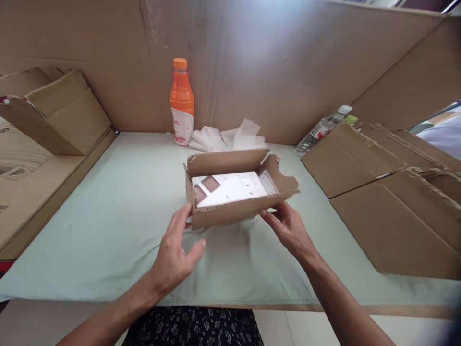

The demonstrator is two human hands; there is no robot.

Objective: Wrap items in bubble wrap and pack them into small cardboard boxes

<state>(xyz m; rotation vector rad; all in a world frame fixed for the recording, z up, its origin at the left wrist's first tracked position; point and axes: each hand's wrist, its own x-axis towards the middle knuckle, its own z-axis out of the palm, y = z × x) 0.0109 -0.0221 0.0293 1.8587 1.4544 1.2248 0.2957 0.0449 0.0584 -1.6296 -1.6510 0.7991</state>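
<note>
A small open cardboard box with torn flaps sits in the middle of the pale green table. Inside it lies a white packet with brown squares printed on it. My left hand is at the box's near left corner, fingers spread, fingertips close to or touching the cardboard. At the near right side is my right hand, its fingers reaching under the box's front wall and touching it. Neither hand clearly grips the box.
An orange drink bottle stands at the back, with crumpled white paper beside it. A clear water bottle lies at the right rear. Cardboard walls surround the table; flattened cardboard lies right, a folded box left.
</note>
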